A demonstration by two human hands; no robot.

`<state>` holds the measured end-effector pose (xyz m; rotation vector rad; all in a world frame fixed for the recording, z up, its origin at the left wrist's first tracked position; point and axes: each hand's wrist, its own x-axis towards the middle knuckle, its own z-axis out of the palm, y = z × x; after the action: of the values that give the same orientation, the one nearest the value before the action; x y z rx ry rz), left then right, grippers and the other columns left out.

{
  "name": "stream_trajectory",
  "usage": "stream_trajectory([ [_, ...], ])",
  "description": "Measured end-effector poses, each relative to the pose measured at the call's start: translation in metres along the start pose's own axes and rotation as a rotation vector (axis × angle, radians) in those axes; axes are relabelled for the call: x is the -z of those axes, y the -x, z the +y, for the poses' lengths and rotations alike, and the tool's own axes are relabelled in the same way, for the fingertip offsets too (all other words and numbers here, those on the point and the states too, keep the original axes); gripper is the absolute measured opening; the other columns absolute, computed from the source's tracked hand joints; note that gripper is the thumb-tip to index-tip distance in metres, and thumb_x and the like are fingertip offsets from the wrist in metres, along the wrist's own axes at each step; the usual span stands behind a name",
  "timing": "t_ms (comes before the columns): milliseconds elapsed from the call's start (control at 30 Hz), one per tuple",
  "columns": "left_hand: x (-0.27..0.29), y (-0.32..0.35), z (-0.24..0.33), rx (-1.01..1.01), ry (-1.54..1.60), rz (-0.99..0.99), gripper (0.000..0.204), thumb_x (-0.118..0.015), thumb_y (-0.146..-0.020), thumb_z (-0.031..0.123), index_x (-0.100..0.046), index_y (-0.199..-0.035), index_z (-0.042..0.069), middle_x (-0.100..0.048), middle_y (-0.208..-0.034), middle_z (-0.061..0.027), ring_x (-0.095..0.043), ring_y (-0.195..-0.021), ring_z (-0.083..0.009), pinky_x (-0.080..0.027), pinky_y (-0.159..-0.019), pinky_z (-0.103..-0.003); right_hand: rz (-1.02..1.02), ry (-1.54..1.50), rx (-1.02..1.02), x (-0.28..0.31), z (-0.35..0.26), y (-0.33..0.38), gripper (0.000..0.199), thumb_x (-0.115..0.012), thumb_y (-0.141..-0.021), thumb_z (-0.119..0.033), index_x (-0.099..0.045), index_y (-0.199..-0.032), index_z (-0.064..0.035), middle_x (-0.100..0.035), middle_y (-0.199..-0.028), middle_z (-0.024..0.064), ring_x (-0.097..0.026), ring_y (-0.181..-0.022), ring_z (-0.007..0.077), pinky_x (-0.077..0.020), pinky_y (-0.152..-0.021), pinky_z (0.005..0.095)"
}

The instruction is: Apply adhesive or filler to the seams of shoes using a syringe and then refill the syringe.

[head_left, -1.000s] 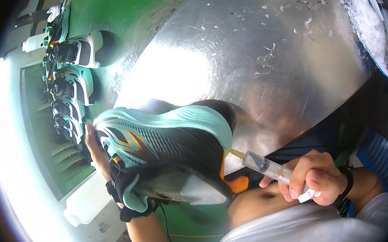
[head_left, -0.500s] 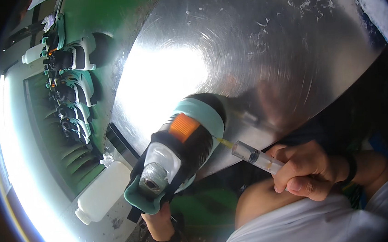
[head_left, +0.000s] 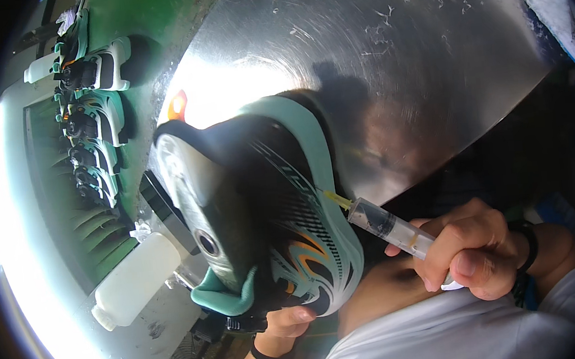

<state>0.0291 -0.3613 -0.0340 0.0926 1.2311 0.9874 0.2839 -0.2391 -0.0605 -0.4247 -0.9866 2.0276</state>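
Note:
A black and teal running shoe (head_left: 269,208) on a grey last is held up in front of me, sole side turned away, heel end low. My left hand (head_left: 287,319) grips it from below at the heel, a black band on the wrist. My right hand (head_left: 475,255) is closed around a clear syringe (head_left: 391,228) with yellowish liquid. Its thin tip touches the teal edge of the shoe's sole on the right side.
A shiny metal table (head_left: 388,75) with white specks lies behind the shoe. A row of similar teal and white shoes (head_left: 90,108) lines a green conveyor at the left. A white plastic bottle (head_left: 132,278) lies beside it.
My left hand has turned the shoe from heel-on to show its side and upper. The syringe tip stayed at the sole's edge, and my right hand moved slightly lower right.

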Motion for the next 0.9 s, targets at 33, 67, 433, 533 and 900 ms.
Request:
stream_trajectory([
  [33, -0.007, -0.002, -0.004, 0.006, 0.025, -0.007, 0.066, -0.083, -0.057, 0.013, -0.053, -0.115, 0.000, -0.059, -0.107, -0.0114, -0.058, -0.097, -0.0257, -0.047, -0.080, -0.037, 0.021, -0.002, 0.009, -0.002, -0.001, 0.001, 0.016, -0.049, -0.084, -0.008, -0.058, -0.077, 0.0029, -0.057, -0.067, 0.0129, -0.054, -0.057, 0.0234, -0.0426, -0.054, 0.0306],
  [67, -0.015, -0.004, -0.007, 0.012, 0.047, -0.014, 0.065, -0.082, -0.058, 0.012, -0.053, -0.114, 0.000, -0.060, -0.106, -0.0117, -0.058, -0.096, -0.0253, -0.047, -0.079, -0.036, 0.044, -0.004, 0.020, -0.003, -0.003, 0.002, 0.016, -0.049, -0.083, -0.008, -0.059, -0.077, 0.0029, -0.058, -0.067, 0.0130, -0.054, -0.056, 0.0235, -0.0427, -0.054, 0.0305],
  [433, -0.037, -0.011, -0.021, 0.024, 0.141, -0.092, 0.064, -0.081, -0.060, 0.015, -0.049, -0.113, -0.002, -0.059, -0.097, -0.0125, -0.060, -0.085, -0.0231, -0.049, -0.072, -0.032, 0.110, 0.076, -0.064, -0.017, -0.026, 0.040, 0.017, -0.050, -0.083, -0.011, -0.061, -0.076, 0.0011, -0.060, -0.066, 0.0110, -0.054, -0.053, 0.0216, -0.0431, -0.058, 0.0327],
  [533, -0.029, -0.011, -0.021, 0.087, 0.211, -0.209, 0.070, -0.080, -0.060, 0.008, -0.047, -0.121, 0.000, -0.055, -0.115, -0.0105, -0.053, -0.107, -0.0242, -0.041, -0.092, -0.036, 0.137, 0.092, -0.077, -0.023, -0.031, 0.048, 0.017, -0.050, -0.083, -0.012, -0.060, -0.076, 0.0008, -0.060, -0.066, 0.0107, -0.054, -0.053, 0.0205, -0.0431, -0.059, 0.0324],
  [900, -0.057, -0.018, -0.030, 0.092, 0.316, -0.279, 0.072, -0.077, -0.061, 0.007, -0.043, -0.124, 0.000, -0.055, -0.115, -0.0103, -0.053, -0.107, -0.0215, -0.041, -0.093, -0.033, 0.115, 0.163, -0.007, -0.024, -0.042, 0.069, 0.026, -0.044, -0.092, -0.022, -0.057, -0.079, -0.0038, -0.055, -0.055, 0.0083, -0.053, -0.047, 0.0147, -0.0436, -0.087, 0.0477],
])
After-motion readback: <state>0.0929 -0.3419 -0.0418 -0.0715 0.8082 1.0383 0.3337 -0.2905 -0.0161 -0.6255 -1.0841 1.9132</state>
